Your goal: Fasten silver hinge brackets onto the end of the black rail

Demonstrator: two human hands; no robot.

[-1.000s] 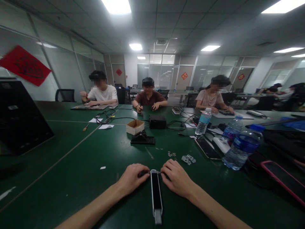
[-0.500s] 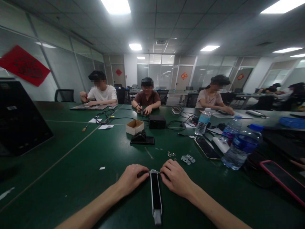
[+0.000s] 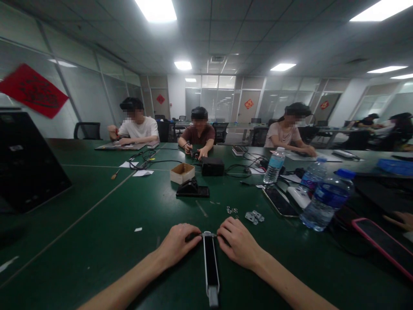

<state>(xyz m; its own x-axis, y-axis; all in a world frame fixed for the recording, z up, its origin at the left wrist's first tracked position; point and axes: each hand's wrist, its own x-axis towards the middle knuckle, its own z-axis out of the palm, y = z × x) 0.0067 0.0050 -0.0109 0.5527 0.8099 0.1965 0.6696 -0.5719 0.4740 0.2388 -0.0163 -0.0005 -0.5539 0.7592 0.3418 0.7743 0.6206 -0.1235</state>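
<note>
Green tabletop (image 3: 97, 224) runs out ahead, and the black bar (image 3: 211, 269) with its silver edging lies on it lengthwise, pointing away from the person. Its far end sits between the left hand (image 3: 177, 245) and the right hand (image 3: 238, 243). The fingers of both hands are curled closed against that end and seem to grip it from either side, though the fingertips are partly hidden. Just ahead lie small nuts (image 3: 231, 209) and metal brackets (image 3: 254, 217), near but not touching.

Farther on stands an open cardboard box (image 3: 182, 173); its contents cannot be seen from this angle. Beside it are a black stand (image 3: 192, 188) and a black case (image 3: 213, 166), with tangled cables behind. To the right stand three water bottles (image 3: 327, 200), all with blue caps, near a phone (image 3: 280, 201) and a pink-edged phone (image 3: 385, 245). A blue tray (image 3: 395, 167) sits at the far right, its contents too distant to tell. A co-worker's hand (image 3: 400, 220) rests beyond the pink-edged phone, and three seated people work across the table.
</note>
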